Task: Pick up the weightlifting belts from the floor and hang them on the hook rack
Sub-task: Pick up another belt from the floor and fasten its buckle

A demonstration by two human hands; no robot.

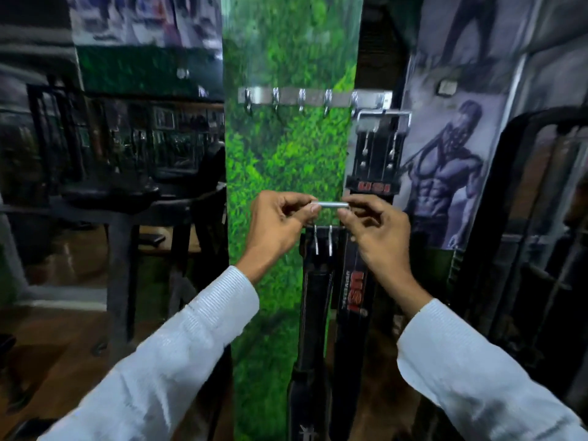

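A steel hook rack [315,97] with several hooks is fixed across a green leafy pillar. One black belt [377,154] hangs by its buckle from the rightmost hook. In front of the pillar I hold a second black belt [313,313] by its silver buckle bar [329,205], well below the hooks. My left hand [280,222] pinches the bar's left end and my right hand [374,232] pinches its right end. The belt hangs straight down, its two prongs dangling under the bar. A black strap with a red logo [354,291] hangs beside it.
The green pillar [273,154] is narrow. A mirror wall with a black bench [127,195] lies to the left. A mural wall [445,173] and dark gym machine frames [541,218] crowd the right. Wooden floor [47,351] shows at lower left.
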